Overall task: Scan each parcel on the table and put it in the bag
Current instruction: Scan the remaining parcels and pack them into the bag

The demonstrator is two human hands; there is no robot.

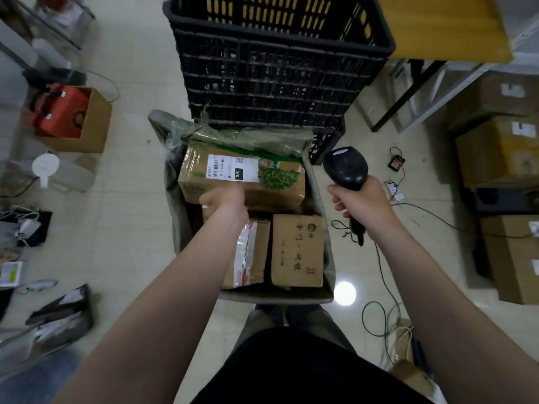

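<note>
Left hand (226, 199) holds the near edge of the labelled parcel (242, 176), its fingers tucked down over the carton's front face and mostly hidden. Right hand (360, 202), at about 2 o'clock from the bag's middle, is wrapped tight around the handle of a black scanner (345, 167), whose head tips toward 11 o'clock, just outside the bag's rim. Grey bag (277, 298) stands open on the floor directly ahead of the person's legs. Inside it, nearest, two cartons stand side by side and touching: one taped in white and red (250, 252) at 7 o'clock under the left forearm, and a plain brown one with printed characters (297, 252) at 5 o'clock. The labelled parcel lies across them at the bag's 12 o'clock end; it is brown with green leaf artwork and a white shipping label with a barcode on top. A black cable (385, 281) trails from the scanner over the tiles at 4 o'clock. Beyond the bag, at 12 o'clock, a black slatted crate (277, 68) touches its far rim. A yellow table (443, 24) sits at 1 o'clock, stacked brown boxes (501, 153) at 3 o'clock.
</note>
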